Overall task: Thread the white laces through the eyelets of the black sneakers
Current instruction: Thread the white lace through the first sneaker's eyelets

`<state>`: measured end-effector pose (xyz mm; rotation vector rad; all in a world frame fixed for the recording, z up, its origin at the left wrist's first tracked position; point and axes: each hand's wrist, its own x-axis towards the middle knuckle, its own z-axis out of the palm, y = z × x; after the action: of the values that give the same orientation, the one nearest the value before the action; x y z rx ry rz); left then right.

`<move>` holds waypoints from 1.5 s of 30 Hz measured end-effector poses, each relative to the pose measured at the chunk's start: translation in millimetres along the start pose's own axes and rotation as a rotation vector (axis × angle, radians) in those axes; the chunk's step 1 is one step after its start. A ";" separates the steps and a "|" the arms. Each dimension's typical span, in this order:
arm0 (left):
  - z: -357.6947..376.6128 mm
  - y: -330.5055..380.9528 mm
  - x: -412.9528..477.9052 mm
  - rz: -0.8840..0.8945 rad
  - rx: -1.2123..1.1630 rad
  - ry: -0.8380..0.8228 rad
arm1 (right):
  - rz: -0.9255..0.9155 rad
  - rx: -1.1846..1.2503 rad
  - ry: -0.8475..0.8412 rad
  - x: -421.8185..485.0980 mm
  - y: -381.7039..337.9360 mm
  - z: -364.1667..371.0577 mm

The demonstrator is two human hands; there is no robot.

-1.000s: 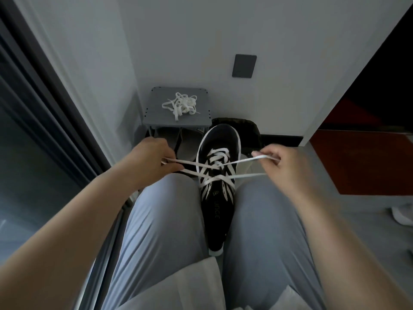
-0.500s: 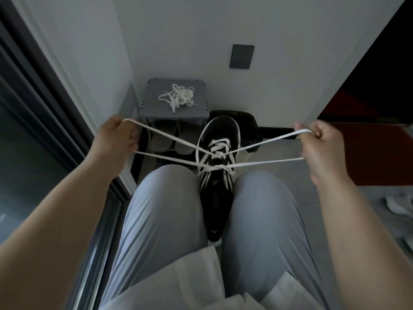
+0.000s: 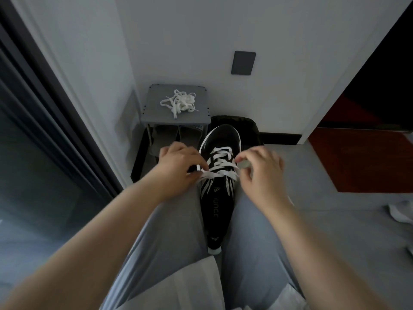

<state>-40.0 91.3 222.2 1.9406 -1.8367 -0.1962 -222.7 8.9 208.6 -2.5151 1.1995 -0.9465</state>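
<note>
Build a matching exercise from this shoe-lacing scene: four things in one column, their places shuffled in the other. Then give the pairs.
Things:
1. black sneaker
2. loose lace bundle
3. dark rectangular plate
4. threaded lace

Places:
A. on top of the grey rack
B. on the white wall, above the rack
C. crisscrossed over the sneaker's tongue
D. between the person's legs, toe pointing away

Pairs: 1-D, 2-A, 3-B, 4-C.
</note>
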 end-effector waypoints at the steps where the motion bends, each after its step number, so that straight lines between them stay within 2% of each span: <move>1: 5.5 3.1 3.1 -0.023 0.035 -0.032 | -0.018 0.042 -0.083 -0.3 -0.3 -0.2; 4: 14.6 5.2 9.3 -0.063 0.055 -0.071 | 0.058 0.112 -0.308 -1.5 -2.4 -2.3; 8: 18.8 5.1 12.8 -0.060 0.089 -0.097 | 0.160 0.111 -0.397 1.4 -2.5 -2.3; 12: 18.8 4.6 14.5 -0.084 0.014 -0.133 | 0.136 0.130 -0.546 8.7 -3.4 -5.4; 14: 14.2 3.8 15.3 -0.110 -0.063 -0.198 | 0.212 0.362 -0.513 13.6 -3.1 -10.2; 16: 7.2 1.9 16.7 -0.151 -0.154 -0.257 | 0.407 0.811 -0.300 19.9 -2.5 -20.3; 18: -0.2 -2.5 16.9 -0.202 -0.287 -0.242 | 0.642 1.439 -0.031 29.7 0.7 -38.8; 19: -3.5 -4.5 16.4 -0.238 -0.398 -0.212 | 0.688 1.651 0.070 33.7 5.2 -48.3; 20: -6.7 -6.2 15.1 -0.279 -0.556 -0.177 | 0.693 1.729 0.118 37.0 7.4 -56.8; 21: -9.7 -6.8 14.0 -0.322 -0.748 -0.143 | 0.668 1.683 0.124 39.6 8.0 -64.6; 22: -12.9 -7.1 13.4 -0.360 -0.946 -0.114 | 0.618 1.522 0.098 41.2 8.6 -67.9; 24: -17.2 -8.1 11.6 -0.428 -1.275 -0.064 | 0.422 0.933 -0.028 37.7 7.5 -62.4; 26: -19.3 -10.0 9.2 -0.467 -1.461 -0.020 | 0.112 0.316 -0.264 28.1 10.3 -42.6; 28: -25.5 -14.1 10.7 -0.494 -1.541 0.100 | -0.032 -0.040 -0.472 18.2 9.4 -25.2; 30: -41.8 -26.2 14.3 -0.579 -1.600 0.382 | -0.006 -0.127 -0.482 15.1 11.8 -20.0; 32: -64.3 -50.2 12.3 -0.648 -1.648 0.693 | 0.153 0.033 -0.292 17.7 20.2 -28.2; 34: -76.1 -73.1 6.3 -0.636 -1.405 0.807 | 0.299 0.262 -0.033 21.8 28.5 -38.9; 35: -75.2 -77.3 4.3 -0.648 -1.174 0.773 | 0.318 0.360 0.028 23.6 28.9 -41.4; 37: -59.5 -74.0 6.7 -0.660 -0.667 0.562 | 0.367 0.667 0.021 23.9 18.4 -36.4; 38: -49.9 -65.4 9.5 -0.635 -0.541 0.458 | 0.427 0.867 -0.019 23.3 9.6 -31.6; 40: -28.8 -44.5 12.3 -0.432 -0.391 0.332 | 0.551 1.239 -0.084 23.2 -3.4 -23.1; 42: -11.0 -26.6 12.3 -0.078 -0.147 0.227 | 0.644 1.454 -0.040 23.5 -7.4 -20.4; 43: -3.6 -18.9 11.3 0.027 -0.050 0.173 | 0.624 1.402 -0.014 22.6 -5.7 -19.8; 45: 8.5 -3.7 9.3 0.060 0.053 0.065 | 0.435 0.965 -0.082 17.0 1.3 -18.7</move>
<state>-39.1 80.4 215.0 1.9009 -1.8725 -0.0654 -227.3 -3.1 230.4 -1.4526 0.8838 -0.9637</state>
